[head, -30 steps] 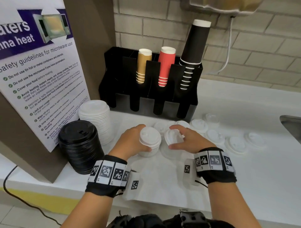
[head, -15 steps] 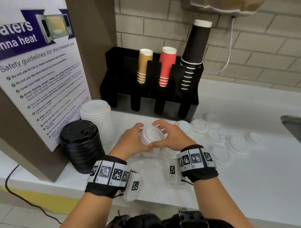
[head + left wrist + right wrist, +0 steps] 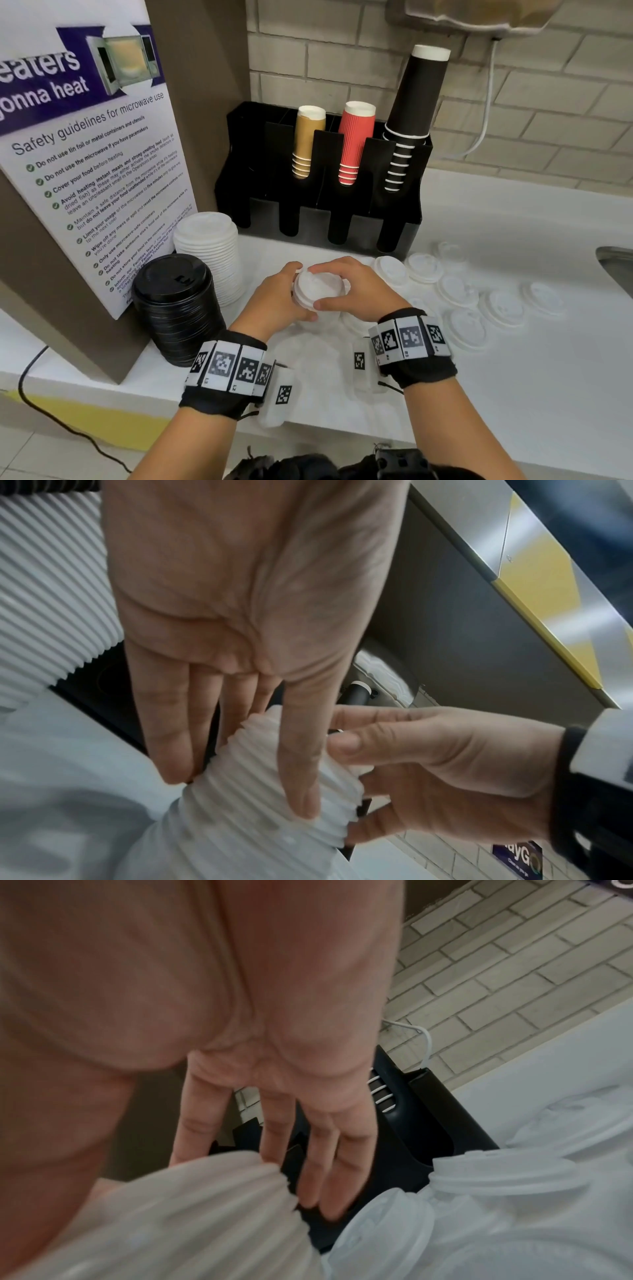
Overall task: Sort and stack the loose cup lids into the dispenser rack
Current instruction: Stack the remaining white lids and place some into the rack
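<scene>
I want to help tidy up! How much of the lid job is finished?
Some way to go. Done: a tall white stack and a black stack stand beside the rack. In hand: the left hand and right hand grip a small stack of white lids. Left: loose lids on the counter; no lids show in the rack.

Poster point(image 3: 85, 164), left of the black cup rack point(image 3: 318, 192): "gonna heat"; "Safety guidelines for microwave use"; checklist, small print partly legible.

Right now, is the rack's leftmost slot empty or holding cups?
Apparently empty: no cups rise from the rack's leftmost slot, unlike the tan cups beside it.
</scene>
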{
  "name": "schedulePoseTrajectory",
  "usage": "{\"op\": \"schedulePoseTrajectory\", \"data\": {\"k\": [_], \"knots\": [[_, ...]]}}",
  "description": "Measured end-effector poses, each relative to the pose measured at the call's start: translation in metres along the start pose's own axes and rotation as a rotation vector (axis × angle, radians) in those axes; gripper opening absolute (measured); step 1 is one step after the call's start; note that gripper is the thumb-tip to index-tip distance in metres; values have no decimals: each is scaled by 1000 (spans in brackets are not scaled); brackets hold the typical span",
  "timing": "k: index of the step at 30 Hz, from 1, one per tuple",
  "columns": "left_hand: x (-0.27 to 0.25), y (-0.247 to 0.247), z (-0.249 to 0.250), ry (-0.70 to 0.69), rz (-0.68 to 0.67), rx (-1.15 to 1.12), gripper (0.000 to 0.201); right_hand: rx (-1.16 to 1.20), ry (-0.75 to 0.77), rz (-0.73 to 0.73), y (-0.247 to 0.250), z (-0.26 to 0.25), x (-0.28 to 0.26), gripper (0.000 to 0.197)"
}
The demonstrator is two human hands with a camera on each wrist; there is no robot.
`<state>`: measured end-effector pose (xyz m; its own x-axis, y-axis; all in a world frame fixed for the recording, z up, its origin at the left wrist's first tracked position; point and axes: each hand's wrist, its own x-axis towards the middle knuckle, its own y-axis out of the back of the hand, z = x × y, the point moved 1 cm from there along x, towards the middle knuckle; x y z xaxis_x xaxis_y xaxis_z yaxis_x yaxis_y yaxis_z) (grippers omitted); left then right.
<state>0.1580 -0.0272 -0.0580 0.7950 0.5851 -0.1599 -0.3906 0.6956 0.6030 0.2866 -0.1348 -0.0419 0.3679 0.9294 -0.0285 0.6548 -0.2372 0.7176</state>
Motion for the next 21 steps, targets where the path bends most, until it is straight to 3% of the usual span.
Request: {"op": "schedulePoseTrajectory", "data": {"k": [3,5,9,11,16,21], "knots": [[0,1,-1,2,-32,10,95,35,-22,3,-2,1,-1,56],[1,6,-3,26,-25,32,85,72,-40,6,-2,2,-1,56],[7,16,-5,122,75,-56,27,130,-48,31,1,6,-3,53],[9,14,-4,138,115,-99,7,148,-57,27,0,7,-4,56],[13,8,-6,180,96,-244,14,175,-134,20,1,9,-5,72],[12,8,-7,204,94,-319,15,180,-142,2,0,10,-5,73]]}}
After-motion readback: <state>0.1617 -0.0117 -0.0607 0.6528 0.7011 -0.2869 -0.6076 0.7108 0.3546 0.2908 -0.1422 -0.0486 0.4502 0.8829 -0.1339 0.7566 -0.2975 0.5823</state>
